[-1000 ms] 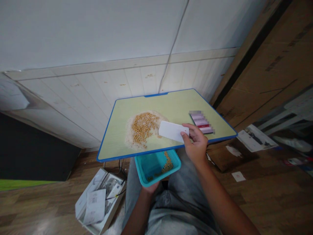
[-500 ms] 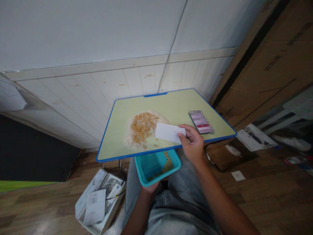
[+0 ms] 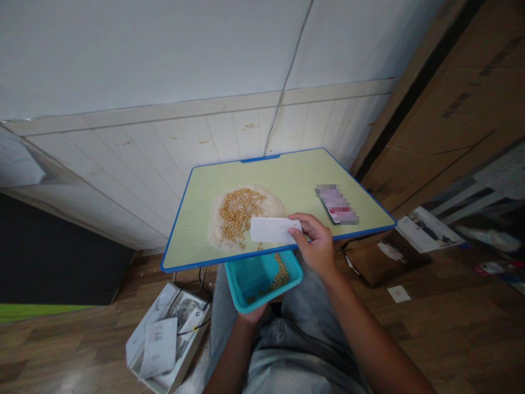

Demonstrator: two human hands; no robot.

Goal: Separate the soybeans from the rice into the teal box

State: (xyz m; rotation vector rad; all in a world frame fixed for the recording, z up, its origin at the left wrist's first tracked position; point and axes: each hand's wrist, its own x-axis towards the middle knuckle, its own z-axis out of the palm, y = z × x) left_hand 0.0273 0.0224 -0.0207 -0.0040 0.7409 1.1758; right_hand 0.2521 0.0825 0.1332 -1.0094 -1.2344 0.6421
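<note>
1. Head view: the landmark is the pale-green rectangular desk with blue edging (image 3: pixel 295 175), set against a white panelled wall (image 3: pixel 229 137).
2. On the desk's left half lies a heap of small round golden-tan beans (image 3: pixel 235 214), mixed with and ringed by fine white grains (image 3: pixel 273 205). A few stray beans (image 3: pixel 260 247) sit near the desk's front edge.
3. Over the desk's front middle, the right hand (image 3: pixel 315 241) has its fingers pinched on one end of a flat white rectangular card (image 3: pixel 270 230). The card's far end is just beside the heap; whether it touches the desk cannot be told.
4. Below the desk's front edge, the left hand (image 3: pixel 252 316) is under a turquoise rectangular plastic tub (image 3: pixel 248 273), seemingly supporting it; its fingers are hidden, so their grip cannot be told.
5. Some beans (image 3: pixel 281 273) are already in the tub, gathered mostly along its right side; judging by the heap, many more remain on the desk among the grains.
6. On the desk's right half lies a dark-edged flat phone-like device (image 3: pixel 334 205), its face blurred.
</note>
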